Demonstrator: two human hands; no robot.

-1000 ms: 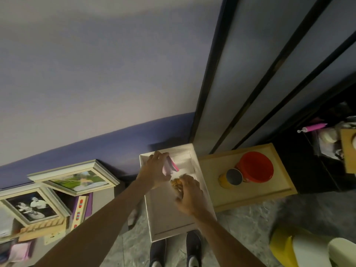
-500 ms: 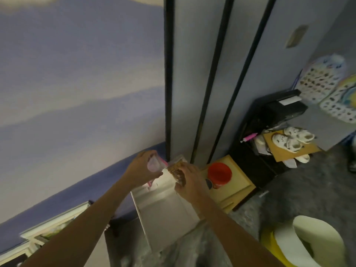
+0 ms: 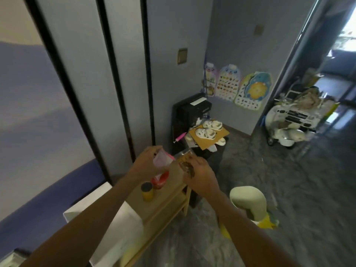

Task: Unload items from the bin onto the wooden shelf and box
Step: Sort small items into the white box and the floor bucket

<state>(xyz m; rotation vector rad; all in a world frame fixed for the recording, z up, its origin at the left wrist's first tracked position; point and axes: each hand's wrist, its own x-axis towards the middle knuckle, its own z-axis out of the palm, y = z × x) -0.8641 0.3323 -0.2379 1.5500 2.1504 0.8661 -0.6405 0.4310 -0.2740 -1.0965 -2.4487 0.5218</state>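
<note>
My left hand [image 3: 144,164] grips a pale pink translucent packet [image 3: 162,159] with a bright pink edge. My right hand [image 3: 199,175] holds a clear packet of brown snacks [image 3: 185,159]. Both hands hover above the wooden shelf [image 3: 163,201], near its far end. A yellow cup [image 3: 147,191] and a red bowl [image 3: 159,181] stand on the shelf top. The white bin [image 3: 113,224] sits on the floor to the shelf's left, mostly hidden by my left forearm.
A black cabinet [image 3: 185,120] beyond the shelf carries white shoes [image 3: 209,129] on a cardboard sheet. A pale green and yellow toy [image 3: 250,205] lies on the floor at the right. A white ride-on car [image 3: 292,122] stands by the doorway.
Both hands have lifted their packets out of the white bin and carried them right, over the wooden shelf. My view has swung up and to the right.
</note>
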